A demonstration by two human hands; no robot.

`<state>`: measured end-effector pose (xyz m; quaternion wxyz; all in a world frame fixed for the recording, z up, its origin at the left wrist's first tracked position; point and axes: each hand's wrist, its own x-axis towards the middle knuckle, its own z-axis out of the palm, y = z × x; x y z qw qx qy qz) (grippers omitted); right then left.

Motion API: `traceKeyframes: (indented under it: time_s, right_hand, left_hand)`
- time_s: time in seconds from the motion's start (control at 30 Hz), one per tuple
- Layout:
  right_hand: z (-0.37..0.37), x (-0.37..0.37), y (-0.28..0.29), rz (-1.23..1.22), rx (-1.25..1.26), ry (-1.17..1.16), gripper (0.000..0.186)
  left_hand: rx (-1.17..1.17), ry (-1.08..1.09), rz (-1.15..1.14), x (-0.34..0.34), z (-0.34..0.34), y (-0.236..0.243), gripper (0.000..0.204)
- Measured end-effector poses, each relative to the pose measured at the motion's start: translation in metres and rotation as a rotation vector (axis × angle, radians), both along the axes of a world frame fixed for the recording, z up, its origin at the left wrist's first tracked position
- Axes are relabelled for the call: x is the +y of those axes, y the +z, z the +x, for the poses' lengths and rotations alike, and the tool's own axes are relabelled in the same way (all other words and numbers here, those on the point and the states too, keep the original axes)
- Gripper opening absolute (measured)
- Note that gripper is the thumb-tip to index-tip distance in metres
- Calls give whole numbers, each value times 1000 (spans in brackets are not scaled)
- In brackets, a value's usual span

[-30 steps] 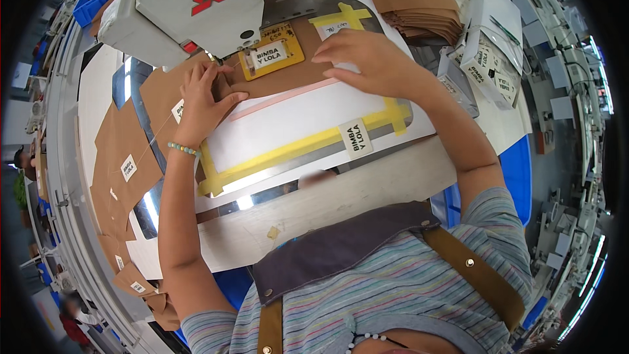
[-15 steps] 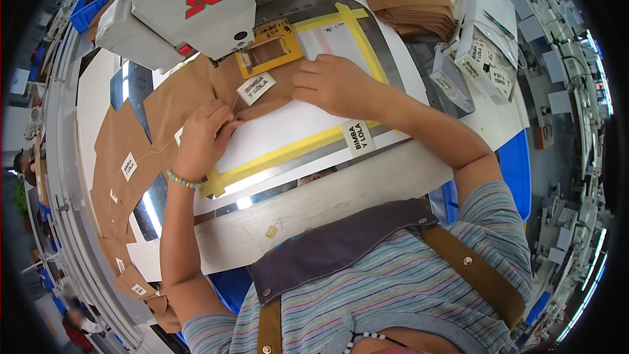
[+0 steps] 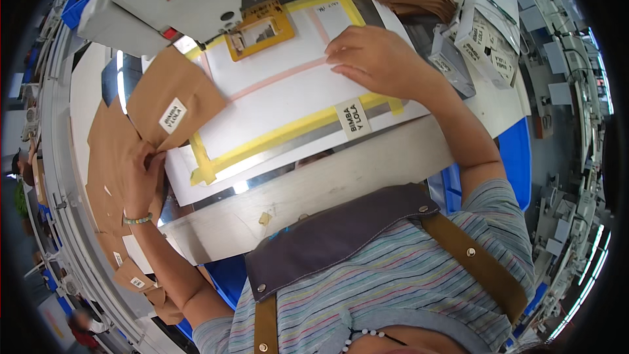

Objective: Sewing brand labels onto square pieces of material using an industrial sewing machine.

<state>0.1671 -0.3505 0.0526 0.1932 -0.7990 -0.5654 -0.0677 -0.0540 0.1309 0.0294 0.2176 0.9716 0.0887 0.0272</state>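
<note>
The left hand (image 3: 141, 174) pinches the lower corner of a brown panel (image 3: 190, 85) with a white label (image 3: 173, 115), which overlaps the left end of a yellow-taped white sheet (image 3: 268, 118). Over its right side, the right hand (image 3: 380, 62) curves loosely, released. Beyond, a yellow frame (image 3: 262, 48) sits beside a white sewing-machine head (image 3: 170, 10).

"Looked like what sort of place?"

"Seemed a sewing workshop: had a bulky white machine head (image 3: 177, 12) beside flat brown panels (image 3: 177, 78) bearing small white rectangular labels (image 3: 172, 115)."

"Showed anything else?"

"Contained blue plastic bins (image 3: 516, 170), long rows of grey workstations (image 3: 555, 247), bright white strip lights (image 3: 593, 274)."
</note>
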Motion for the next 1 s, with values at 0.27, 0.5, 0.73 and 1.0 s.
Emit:
traceKeyframes:
  time_s: [0.27,0.5,0.73,1.0]
  right_hand:
    - [-18,-47,5,-65,259,-80,28]
    - [-7,-49,8,36,179,-286,27]
    - [-2,-66,29,201,-133,-524,24]
    - [17,-183,92,170,-312,-1043,38]
  left_hand:
    - [176,162,151,34,6,11,22]
    - [43,53,489,-24,4,32,55]
    - [-237,-235,339,-31,68,-34,54]
    - [-180,-235,247,10,73,-59,55]
